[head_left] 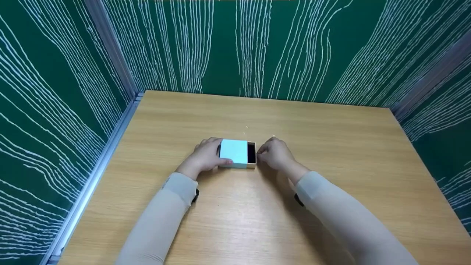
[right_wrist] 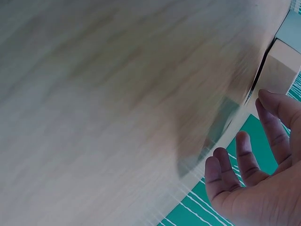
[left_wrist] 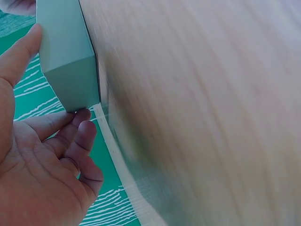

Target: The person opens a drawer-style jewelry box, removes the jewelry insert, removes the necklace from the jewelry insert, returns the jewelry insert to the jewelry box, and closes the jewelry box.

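Note:
A small light-blue drawer box (head_left: 234, 151) lies on the table, its pale inner drawer (head_left: 251, 165) slid partly out to the right and showing a dark inside. My left hand (head_left: 206, 154) grips the blue sleeve from the left, thumb along the near side and fingers at the far side and left end. At the drawer's outer end is my right hand (head_left: 276, 153), thumb and index finger brought together there in a pinch. The right wrist view shows this hand's other fingers (right_wrist: 249, 162) loosely bent, away from the box. Any tab between the pinching fingertips is hidden.
The wooden table (head_left: 228, 224) extends around the box. Tiny pale specks lie beyond it. Green panels (head_left: 224, 48) with white wavy lines stand behind and on both sides, and a metal rail (head_left: 92, 176) runs along the left edge.

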The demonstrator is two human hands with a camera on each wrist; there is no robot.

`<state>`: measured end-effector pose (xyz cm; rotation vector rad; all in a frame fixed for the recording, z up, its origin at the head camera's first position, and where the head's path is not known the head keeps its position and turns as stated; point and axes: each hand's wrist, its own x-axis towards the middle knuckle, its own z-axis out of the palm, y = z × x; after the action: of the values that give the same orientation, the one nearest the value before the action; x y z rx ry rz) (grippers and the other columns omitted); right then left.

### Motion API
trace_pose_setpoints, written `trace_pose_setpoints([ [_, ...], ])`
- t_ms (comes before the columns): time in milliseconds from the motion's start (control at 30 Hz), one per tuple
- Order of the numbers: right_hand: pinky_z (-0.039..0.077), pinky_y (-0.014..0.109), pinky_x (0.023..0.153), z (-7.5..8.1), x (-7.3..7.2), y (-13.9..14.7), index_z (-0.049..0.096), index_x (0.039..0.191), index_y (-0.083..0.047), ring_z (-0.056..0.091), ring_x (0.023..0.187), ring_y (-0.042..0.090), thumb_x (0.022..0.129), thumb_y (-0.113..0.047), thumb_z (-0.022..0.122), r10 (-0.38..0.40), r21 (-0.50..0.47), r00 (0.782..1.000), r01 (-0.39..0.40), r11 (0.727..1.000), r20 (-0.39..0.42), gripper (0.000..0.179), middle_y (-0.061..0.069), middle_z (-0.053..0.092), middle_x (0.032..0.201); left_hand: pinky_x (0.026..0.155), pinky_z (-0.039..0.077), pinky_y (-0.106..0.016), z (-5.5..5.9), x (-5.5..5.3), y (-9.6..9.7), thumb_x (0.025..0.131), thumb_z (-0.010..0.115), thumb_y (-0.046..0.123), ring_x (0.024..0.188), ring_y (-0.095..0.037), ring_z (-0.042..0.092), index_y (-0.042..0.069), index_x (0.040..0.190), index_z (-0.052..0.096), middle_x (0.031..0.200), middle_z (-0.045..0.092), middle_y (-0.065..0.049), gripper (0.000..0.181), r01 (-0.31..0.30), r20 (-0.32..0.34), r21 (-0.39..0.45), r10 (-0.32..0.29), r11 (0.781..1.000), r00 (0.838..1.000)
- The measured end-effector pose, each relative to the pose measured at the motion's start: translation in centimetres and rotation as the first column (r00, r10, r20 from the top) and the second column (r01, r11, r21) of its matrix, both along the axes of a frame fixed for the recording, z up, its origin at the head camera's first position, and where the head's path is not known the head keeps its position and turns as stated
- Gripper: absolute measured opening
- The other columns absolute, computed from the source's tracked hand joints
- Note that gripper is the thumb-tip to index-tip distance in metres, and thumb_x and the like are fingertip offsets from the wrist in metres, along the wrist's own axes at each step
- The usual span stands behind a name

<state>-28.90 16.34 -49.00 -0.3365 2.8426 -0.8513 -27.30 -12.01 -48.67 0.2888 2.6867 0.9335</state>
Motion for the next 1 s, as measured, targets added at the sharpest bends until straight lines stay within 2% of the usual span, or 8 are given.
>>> trace_pose_setpoints([
  [400,0.057,0.054,0.115,0.02,0.03,0.05,0.088,0.110,-0.003,0.068,0.122,0.038,0.104,-0.010,0.074,-0.006,-0.008,1.000,0.006,1.000,-0.007,0.017,0.017,0.071,0.126,0.145,0.019,-0.058,-0.11,0.01,0.03,0.099,0.087,0.052,0.172,-0.039,0.031,0.011,0.177,0.038,0.184,0.039,-0.013,0.101,-0.013,0.005,-0.001,0.013,1.000,1.000],
  [733,0.057,0.056,0.116,-0.03,-0.03,0.26,0.089,0.108,-0.003,0.069,0.119,0.039,0.102,-0.008,0.073,0.006,-0.006,0.999,-0.007,1.000,-0.035,0.017,0.018,0.072,0.122,0.144,0.023,-0.059,-0.01,0.14,0.10,0.100,0.087,0.052,0.171,-0.038,0.032,0.012,0.177,0.038,0.184,0.039,-0.012,0.100,-0.020,0.017,0.004,0.020,1.000,1.000],
  [900,0.050,0.056,0.128,-0.01,-0.11,0.30,0.089,0.108,-0.004,0.068,0.124,0.038,0.104,-0.010,0.073,0.019,0.016,0.999,-0.018,1.000,-0.033,0.018,0.018,0.074,0.124,0.144,0.024,-0.058,0.06,0.21,0.18,0.100,0.087,0.050,0.170,-0.038,0.034,0.013,0.176,0.040,0.183,0.040,-0.012,0.097,-0.021,0.012,0.010,0.021,1.000,1.000],
  [1000,0.050,0.056,0.128,0.04,-0.12,0.32,0.089,0.109,-0.004,0.068,0.125,0.038,0.103,-0.010,0.072,0.023,0.022,0.999,-0.022,1.000,-0.034,0.019,0.017,0.075,0.123,0.144,0.024,-0.058,0.03,0.20,0.22,0.100,0.087,0.049,0.169,-0.037,0.035,0.014,0.176,0.041,0.182,0.041,-0.011,0.096,-0.023,0.009,0.011,0.023,1.000,1.000],
])
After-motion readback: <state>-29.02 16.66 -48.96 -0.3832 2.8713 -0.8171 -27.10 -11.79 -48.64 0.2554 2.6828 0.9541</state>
